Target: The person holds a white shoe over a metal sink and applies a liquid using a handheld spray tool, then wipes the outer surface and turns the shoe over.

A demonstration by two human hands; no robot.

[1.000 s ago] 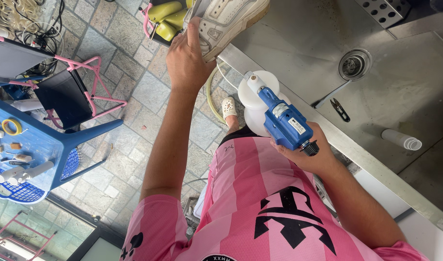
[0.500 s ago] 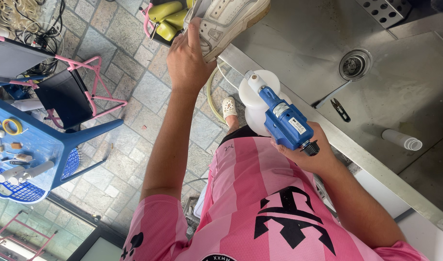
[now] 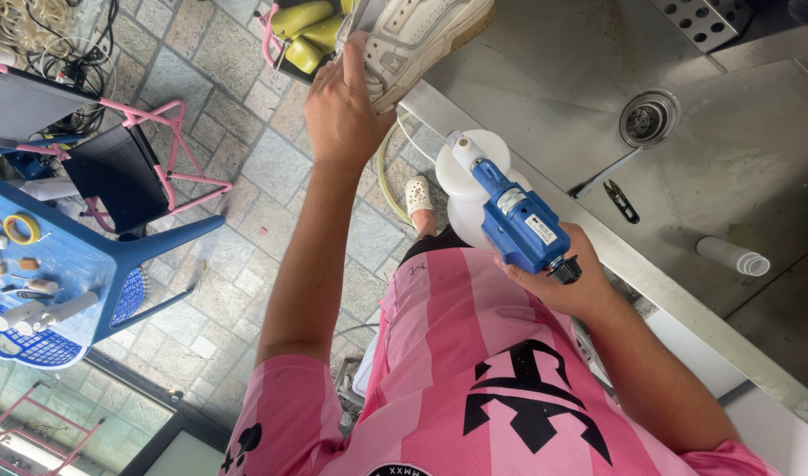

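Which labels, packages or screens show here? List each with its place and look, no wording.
Label: small white rectangle on the side of the blue spray gun in the right hand.
No package or screen is visible; the left hand holds a white sneaker with no legible tag.

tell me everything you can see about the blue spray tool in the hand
The blue spray tool is a handheld unit of blue plastic with a grey collar, a pale label on its side and a black ribbed knob at the rear. Its white nozzle points toward the white sneaker. A round white plastic tank sits beneath it. The right hand grips its rear from below, holding it tilted in the air at the edge of the steel sink, touching nothing else.
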